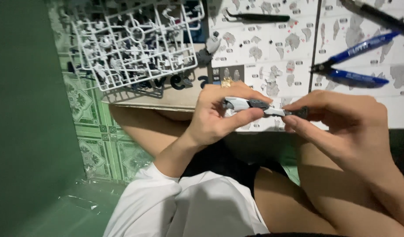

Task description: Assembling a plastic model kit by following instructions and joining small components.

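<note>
The left hand (213,115) pinches the white end of a small grey and white model part (254,106); the right hand (342,127) grips its dark end. The part sits above the lap, near a parts frame (134,41), instruction sheet (272,48), blue cutters (355,61) and tweezers (259,17)

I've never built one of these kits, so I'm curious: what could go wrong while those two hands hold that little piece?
The model part is pinched only by fingertips of the left hand and right hand, above the lap; a slip could drop it onto the floor. Hard squeezing might snap its thin dark end. The sprue overhangs the cardboard edge and might slide off if bumped.
</note>
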